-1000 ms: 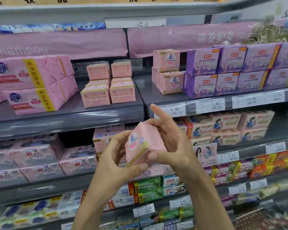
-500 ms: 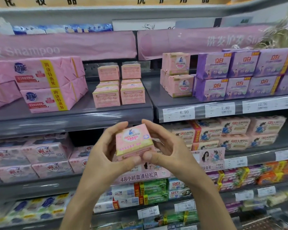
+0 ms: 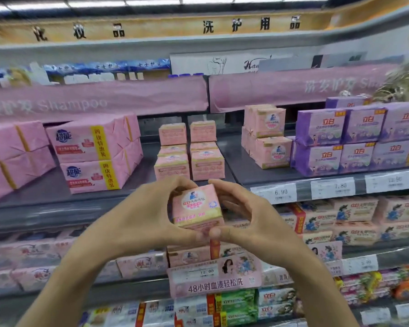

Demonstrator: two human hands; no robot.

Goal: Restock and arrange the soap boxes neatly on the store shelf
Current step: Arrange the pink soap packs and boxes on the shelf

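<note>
The grey shelf [image 3: 47, 190] holds the stock; large pink twin packs [image 3: 92, 152] fill its left end, purple boxes [image 3: 340, 142] its right end, and two low stacks of small pink boxes [image 3: 208, 165] stand mid-shelf, just behind the front edge; the soap box [image 3: 197, 206] is off the shelf, in front of that edge and just below those stacks, label facing the camera; the left hand [image 3: 137, 218] and right hand [image 3: 253, 218] both grip it, fingers curled over its top, thumbs meeting beneath. It looks ready to go up; best keep it level and face forward, set it squarely on or beside a matching stack with edges flush, and let go only once it sits flat. The header sign [image 3: 250, 25] reads 洗护用品; the pink banner [image 3: 69, 105] says Shampoo; the twin packs bear 超能, the purple ones 立白; a placard [image 3: 215, 282] reads 48小时血渍轻松洗; price tags [image 3: 281, 192] show 6.90 and 7.80.
</note>
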